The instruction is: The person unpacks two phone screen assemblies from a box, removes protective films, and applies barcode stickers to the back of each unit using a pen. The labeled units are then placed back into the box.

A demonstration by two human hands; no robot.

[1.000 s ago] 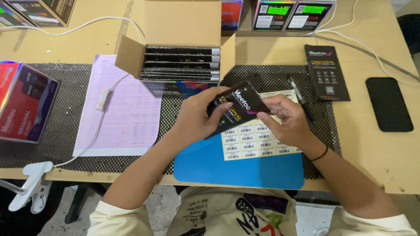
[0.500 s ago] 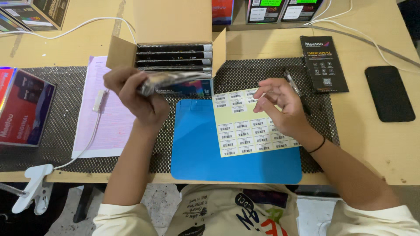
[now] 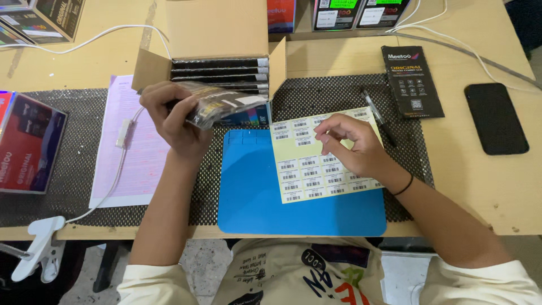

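Left hand (image 3: 175, 121) is closed around a flat black packet (image 3: 226, 104), holding it tilted in the air over the far edge of the mesh liner (image 3: 73, 164), just in front of the open cardboard box (image 3: 217, 34). That box sits toward the far side of the wooden table (image 3: 485, 186), with a row of similar dark packets standing on edge inside it.

Nearer to me, the blue mat (image 3: 254, 197) lies at the table's near edge. The sheet of barcode labels (image 3: 305, 169) rests across its far right corner, partly on the mesh. My right hand (image 3: 353, 147) is down on that sheet with the fingertips (image 3: 324, 133) bunched at a label near its far edge. I cannot tell whether a label is already pinched between them or only being picked at.

I judge this as the label-lifting stage, with the packet waiting in the other hand. A clean lift calls for a nail under one corner and a slow peel, with the sheet kept flat. The packet needs a bare, steady face turned toward me.

A pen (image 3: 372, 107) lies just beyond the sheet's far right corner.
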